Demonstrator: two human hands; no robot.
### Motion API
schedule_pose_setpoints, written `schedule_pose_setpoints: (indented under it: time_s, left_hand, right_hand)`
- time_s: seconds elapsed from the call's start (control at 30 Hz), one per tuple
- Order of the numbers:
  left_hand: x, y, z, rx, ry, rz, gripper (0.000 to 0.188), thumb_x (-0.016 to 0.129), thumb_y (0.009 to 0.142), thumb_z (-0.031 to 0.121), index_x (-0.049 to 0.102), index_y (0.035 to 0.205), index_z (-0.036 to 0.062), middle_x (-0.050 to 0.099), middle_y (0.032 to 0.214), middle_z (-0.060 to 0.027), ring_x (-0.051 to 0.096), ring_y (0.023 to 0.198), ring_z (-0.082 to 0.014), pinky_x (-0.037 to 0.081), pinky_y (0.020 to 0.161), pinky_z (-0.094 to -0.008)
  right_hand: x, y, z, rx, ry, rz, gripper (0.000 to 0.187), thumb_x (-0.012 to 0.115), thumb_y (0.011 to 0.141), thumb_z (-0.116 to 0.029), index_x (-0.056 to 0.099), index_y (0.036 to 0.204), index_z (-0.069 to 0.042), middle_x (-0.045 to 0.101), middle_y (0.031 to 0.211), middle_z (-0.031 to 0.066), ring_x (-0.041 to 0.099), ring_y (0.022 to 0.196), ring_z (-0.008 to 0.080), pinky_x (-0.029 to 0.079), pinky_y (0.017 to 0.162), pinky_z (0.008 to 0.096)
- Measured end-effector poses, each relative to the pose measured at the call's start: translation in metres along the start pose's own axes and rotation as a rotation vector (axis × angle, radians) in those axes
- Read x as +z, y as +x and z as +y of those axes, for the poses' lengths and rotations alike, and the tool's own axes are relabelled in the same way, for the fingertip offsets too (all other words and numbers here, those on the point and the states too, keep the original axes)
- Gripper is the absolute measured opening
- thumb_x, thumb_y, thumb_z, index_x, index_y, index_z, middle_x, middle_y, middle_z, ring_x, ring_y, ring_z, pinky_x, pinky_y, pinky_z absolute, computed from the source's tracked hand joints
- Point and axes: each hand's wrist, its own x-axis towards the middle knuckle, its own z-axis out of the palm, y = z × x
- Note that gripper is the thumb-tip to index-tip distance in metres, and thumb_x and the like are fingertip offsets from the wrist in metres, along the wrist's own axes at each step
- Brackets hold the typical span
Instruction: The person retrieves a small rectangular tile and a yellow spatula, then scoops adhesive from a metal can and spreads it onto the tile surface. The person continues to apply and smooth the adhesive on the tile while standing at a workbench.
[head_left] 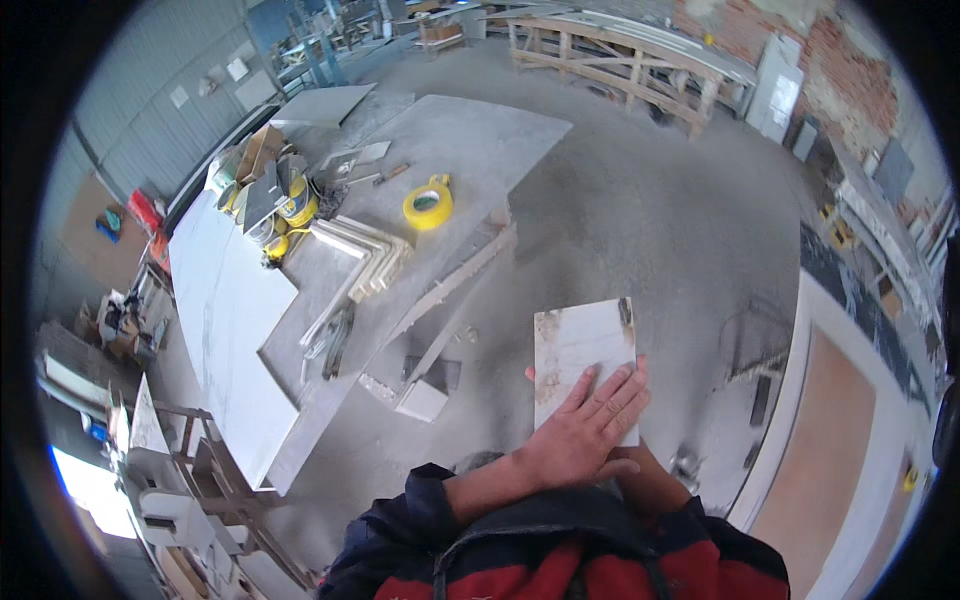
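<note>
A rectangular white stone piece (570, 345), marbled and stained brown at its upper corners and left edge, is held up in front of my chest. My left hand (590, 415) lies flat across its lower right face, fingers stretched toward the right edge. From below right my other forearm reaches behind the piece, where my right hand (530, 373) supports it. Only a fingertip shows past the left edge; the rest of that hand is hidden.
Left of me a grey slab table (450, 140) carries a yellow tape roll (428, 204), stacked L-shaped white strips (365, 260) and several buckets (297, 205). A white-framed panel (810, 410) stands at right. Offcuts (423, 400) lie on the floor. A wooden workbench (630, 65) stands far back.
</note>
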Motion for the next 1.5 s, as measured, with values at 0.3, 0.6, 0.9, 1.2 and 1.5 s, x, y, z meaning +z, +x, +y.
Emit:
schedule_pose_setpoints:
  time_s: [0.3, 0.6, 0.9, 1.2, 1.5]
  left_hand:
    - [0.019, 0.214, -0.252, -0.044, 0.045, 0.089, 0.093, 0.053, 0.099, 0.061, 0.026, 0.163, 0.0, 0.022, 0.171, -0.0221, 0.018, 0.16, -0.0395, 0.01, 0.128, -0.0585]
    - [0.064, 0.464, -0.529, -0.494, -0.578, 0.292, 0.075, 0.048, 0.108, 0.048, 0.033, 0.159, -0.005, 0.033, 0.165, -0.0264, 0.027, 0.156, -0.0394, 0.021, 0.128, -0.0461]
    - [0.033, 0.684, -0.691, -0.492, -1.229, -0.169, 0.052, 0.066, 0.104, 0.038, 0.064, 0.138, -0.0015, 0.072, 0.126, -0.0112, 0.063, 0.118, -0.0207, 0.048, 0.104, -0.037]
    - [-0.033, 0.76, -0.871, -0.724, -1.391, 0.137, 0.041, 0.078, 0.095, 0.024, 0.073, 0.123, -0.0054, 0.076, 0.111, -0.0073, 0.068, 0.098, -0.017, 0.052, 0.092, -0.0321]
    - [-0.02, 0.812, -1.065, -1.048, -1.383, 0.868, 0.038, 0.077, 0.093, 0.023, 0.072, 0.116, -0.0057, 0.076, 0.104, -0.0122, 0.072, 0.087, -0.0221, 0.058, 0.079, -0.0354]
  right_hand:
    - [-0.077, 0.166, -0.166, -0.012, 0.098, 0.014, 0.099, 0.042, 0.093, -0.078, 0.029, 0.164, -0.011, 0.04, 0.16, 0.0241, 0.047, 0.141, 0.0456, 0.042, 0.113, 0.0579]
    - [-0.089, 0.341, -0.408, -0.068, 0.009, -0.034, 0.106, 0.054, 0.088, -0.08, 0.03, 0.163, -0.01, 0.044, 0.157, 0.0254, 0.052, 0.134, 0.049, 0.048, 0.107, 0.0585]
    - [-0.185, 0.557, -0.616, 0.029, 0.179, -0.169, 0.105, 0.056, 0.088, -0.08, 0.031, 0.163, -0.011, 0.045, 0.156, 0.0252, 0.052, 0.135, 0.0496, 0.048, 0.106, 0.0582]
    - [-0.207, 0.857, -0.77, 0.794, -0.216, -0.197, 0.089, 0.053, 0.096, -0.076, 0.045, 0.156, -0.011, 0.06, 0.142, 0.0134, 0.063, 0.118, 0.0242, 0.052, 0.101, 0.0402]
    - [-0.311, 1.16, -0.836, 0.759, -0.609, 0.115, 0.072, 0.044, 0.103, -0.07, 0.067, 0.125, -0.006, 0.073, 0.101, 0.0091, 0.065, 0.079, 0.016, 0.055, 0.071, 0.0337]
